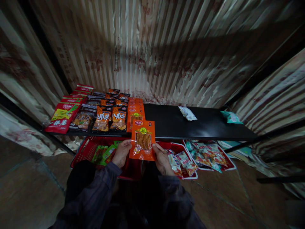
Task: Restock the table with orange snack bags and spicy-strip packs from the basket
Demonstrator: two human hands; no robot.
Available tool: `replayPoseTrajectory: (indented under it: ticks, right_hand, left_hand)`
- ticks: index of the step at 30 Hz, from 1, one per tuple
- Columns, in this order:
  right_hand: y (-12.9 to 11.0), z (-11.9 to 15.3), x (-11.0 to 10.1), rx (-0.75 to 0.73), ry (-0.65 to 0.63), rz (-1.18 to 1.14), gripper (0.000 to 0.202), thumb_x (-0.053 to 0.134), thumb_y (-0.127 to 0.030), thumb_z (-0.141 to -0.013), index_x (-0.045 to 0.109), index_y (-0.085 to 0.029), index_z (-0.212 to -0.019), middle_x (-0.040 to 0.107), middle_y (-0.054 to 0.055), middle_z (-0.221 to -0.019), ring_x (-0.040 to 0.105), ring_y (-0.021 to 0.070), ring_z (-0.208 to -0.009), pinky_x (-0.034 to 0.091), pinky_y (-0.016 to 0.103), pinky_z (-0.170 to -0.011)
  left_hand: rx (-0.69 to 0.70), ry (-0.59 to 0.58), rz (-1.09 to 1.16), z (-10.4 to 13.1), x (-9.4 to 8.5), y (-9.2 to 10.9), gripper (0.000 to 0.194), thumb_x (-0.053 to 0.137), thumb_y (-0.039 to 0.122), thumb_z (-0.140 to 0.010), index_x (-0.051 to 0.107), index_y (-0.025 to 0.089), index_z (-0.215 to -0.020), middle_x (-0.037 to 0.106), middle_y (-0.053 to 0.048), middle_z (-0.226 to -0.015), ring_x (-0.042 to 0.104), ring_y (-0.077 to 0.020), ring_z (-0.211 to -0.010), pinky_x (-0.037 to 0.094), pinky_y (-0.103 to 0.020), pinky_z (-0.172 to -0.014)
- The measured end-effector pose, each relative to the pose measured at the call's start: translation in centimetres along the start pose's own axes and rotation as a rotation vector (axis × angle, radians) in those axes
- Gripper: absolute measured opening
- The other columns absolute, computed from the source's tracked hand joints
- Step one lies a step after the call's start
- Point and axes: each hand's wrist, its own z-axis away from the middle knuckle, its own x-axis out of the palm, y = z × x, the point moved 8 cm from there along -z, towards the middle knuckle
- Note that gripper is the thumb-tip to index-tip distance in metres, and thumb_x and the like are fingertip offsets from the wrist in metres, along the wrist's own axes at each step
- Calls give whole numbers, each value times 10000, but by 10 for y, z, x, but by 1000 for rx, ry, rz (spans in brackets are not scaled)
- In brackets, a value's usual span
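Observation:
An orange snack packet (pixel 143 140) with a clear window showing brown strips is held upright between my two hands, in front of the shelf edge. My left hand (pixel 122 153) pinches its left side, and my right hand (pixel 163 159) grips its lower right edge. Just behind it, a row of matching orange packets (pixel 135 106) lies on the black shelf (pixel 164 119). To their left are black-and-orange snack bags (pixel 119 117), dark brown bags (pixel 82 119) and red bags (pixel 64 116), lined up in columns.
A white packet (pixel 187 113) and a teal packet (pixel 231 117) lie on the shelf's right part. Below stand red baskets: one with green packets (pixel 105 154), one with striped packets (pixel 183 162), one with mixed packets (pixel 209 154). Corrugated sheeting (pixel 143 47) backs the shelf.

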Motion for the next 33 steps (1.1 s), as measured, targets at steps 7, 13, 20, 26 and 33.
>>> replayPoseTrajectory:
  ticks: [7, 13, 20, 26, 33]
  right_hand:
    - [-9, -28, 1, -4, 27, 10, 342, 800, -372, -534, 705, -211, -821, 739, 14, -782, 680, 204, -778, 537, 308, -698]
    - [-18, -49, 4, -41, 76, 38, 325, 789, -356, -524, 699, -212, -801, 739, -8, -782, 676, 169, -720, 529, 280, -684]
    - [-28, -65, 26, -55, 20, 10, 295, 767, -332, -545, 706, -204, -804, 736, -12, -767, 667, 157, -679, 525, 273, -658]
    - [-28, -78, 32, -62, 38, -6, 274, 780, -305, -514, 704, -197, -754, 730, -19, -716, 652, 134, -647, 513, 241, -637]
    - [-32, -86, 40, -57, 14, 8, 308, 775, -330, -514, 705, -195, -782, 725, -13, -684, 646, 143, -605, 515, 254, -597]
  left_hand:
    - [46, 35, -12, -5, 13, 19, 310, 710, 148, -550, 655, 142, -856, 701, -51, -812, 641, -155, -733, 491, -286, -732]
    - [88, 21, -56, -18, 18, 25, 553, 686, 172, -600, 607, 196, -1146, 656, -84, -1109, 621, -202, -979, 464, -331, -870]
    - [151, -15, -130, -45, 15, 29, 320, 636, 218, -645, 711, 159, -950, 679, -100, -1111, 572, -234, -1110, 356, -386, -1026]
    - [155, 28, -90, -56, 12, 34, 339, 629, 176, -625, 708, 156, -954, 687, -97, -1099, 563, -241, -1134, 350, -398, -1035]
    - [171, 95, -132, -53, 17, 43, 312, 630, 141, -632, 707, 169, -933, 709, -64, -1028, 598, -217, -1063, 356, -376, -1030]
